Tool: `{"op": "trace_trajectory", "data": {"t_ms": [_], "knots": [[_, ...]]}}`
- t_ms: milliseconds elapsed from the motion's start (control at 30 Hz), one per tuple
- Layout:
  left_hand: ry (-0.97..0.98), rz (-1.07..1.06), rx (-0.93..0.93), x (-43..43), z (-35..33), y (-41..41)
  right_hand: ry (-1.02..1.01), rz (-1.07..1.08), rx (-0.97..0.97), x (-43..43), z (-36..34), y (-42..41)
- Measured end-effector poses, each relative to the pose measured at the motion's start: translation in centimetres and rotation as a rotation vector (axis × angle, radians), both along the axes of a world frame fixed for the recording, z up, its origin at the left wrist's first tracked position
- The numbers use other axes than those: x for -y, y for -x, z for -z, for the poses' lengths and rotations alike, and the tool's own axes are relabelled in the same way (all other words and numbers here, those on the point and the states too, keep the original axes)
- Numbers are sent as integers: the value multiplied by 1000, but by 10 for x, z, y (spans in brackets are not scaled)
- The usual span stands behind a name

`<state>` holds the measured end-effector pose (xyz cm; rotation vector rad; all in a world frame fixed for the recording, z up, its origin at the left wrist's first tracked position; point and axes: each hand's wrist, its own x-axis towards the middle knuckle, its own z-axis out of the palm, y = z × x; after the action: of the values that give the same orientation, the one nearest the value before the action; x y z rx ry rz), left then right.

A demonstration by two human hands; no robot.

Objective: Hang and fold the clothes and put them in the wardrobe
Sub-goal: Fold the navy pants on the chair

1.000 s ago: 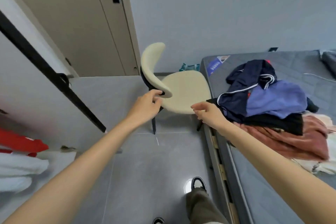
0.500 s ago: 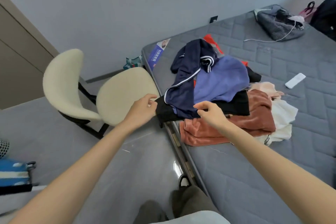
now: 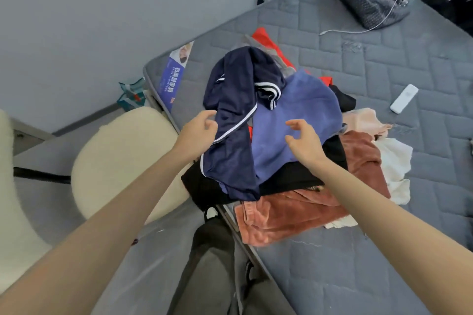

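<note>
Navy cloth with white piping tops the heap of clothes (image 3: pixel 271 158), which sits on the grey quilted mattress (image 3: pixel 358 64) close to its near corner, directly ahead of the person and within reach of both arms. This jacket (image 3: pixel 231 107) lies as a long band, its length running from the far side of the heap down towards the mattress edge nearest the person, where its lower end hangs over a black garment (image 3: pixel 289 179). Just to its right, partly under it, lies a softer blue top (image 3: pixel 304 100), and a rust-coloured piece (image 3: pixel 289 215) spreads out below both. The left hand (image 3: pixel 201 129) is at the jacket's left edge about halfway along, fingers loosely curled, with no cloth showing between them and the thumb. The right hand (image 3: pixel 305 143) hovers over the blue top with fingers spread and thumb apart, holding nothing. So the left hand is nearer the jacket, and taking it would likely mean closing on that edge while the right crosses leftward. A cream chair (image 3: pixel 120 158) stands beside the bed; no wardrobe is in view.
</note>
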<state>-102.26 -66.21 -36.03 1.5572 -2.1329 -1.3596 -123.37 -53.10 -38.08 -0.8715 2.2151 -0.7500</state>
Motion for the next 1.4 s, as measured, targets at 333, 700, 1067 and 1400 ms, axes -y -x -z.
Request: {"op": "trace_trajectory", "data": {"t_ms": [333, 700, 1067, 1400], "knots": [[-53, 162, -55, 128, 71, 80, -35, 189, -16, 137, 72, 55], [-118, 141, -91, 174, 115, 71, 90, 314, -29, 193, 107, 64], [144, 448, 39, 125, 106, 73, -72, -64, 821, 151, 30, 30], [-306, 35, -39, 111, 101, 29, -172, -215, 297, 116, 62, 27]]}}
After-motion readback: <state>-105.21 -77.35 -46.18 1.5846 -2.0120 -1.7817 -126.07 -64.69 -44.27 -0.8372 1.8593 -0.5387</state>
